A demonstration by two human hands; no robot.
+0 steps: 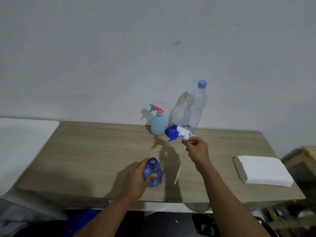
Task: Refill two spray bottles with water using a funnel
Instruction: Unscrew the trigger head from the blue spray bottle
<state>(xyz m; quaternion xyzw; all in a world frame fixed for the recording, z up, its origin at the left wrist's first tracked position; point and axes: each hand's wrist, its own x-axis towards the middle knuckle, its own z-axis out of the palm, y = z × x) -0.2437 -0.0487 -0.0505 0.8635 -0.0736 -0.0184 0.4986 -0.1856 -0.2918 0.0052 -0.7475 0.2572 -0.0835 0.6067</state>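
Observation:
A translucent blue spray bottle stands uncapped on the wooden table, gripped round its body by my left hand. My right hand holds up the removed white-and-blue sprayer head, whose thin dip tube hangs down toward the table. A blue funnel lies on the table just behind the sprayer head. At the back stands a light-blue spray bottle with a pink trigger, and next to it a tall clear water bottle with a blue cap.
A white folded pad lies at the table's right end. A white surface adjoins the table on the left. A wooden crate sits at the far right, and the wall is close behind the bottles.

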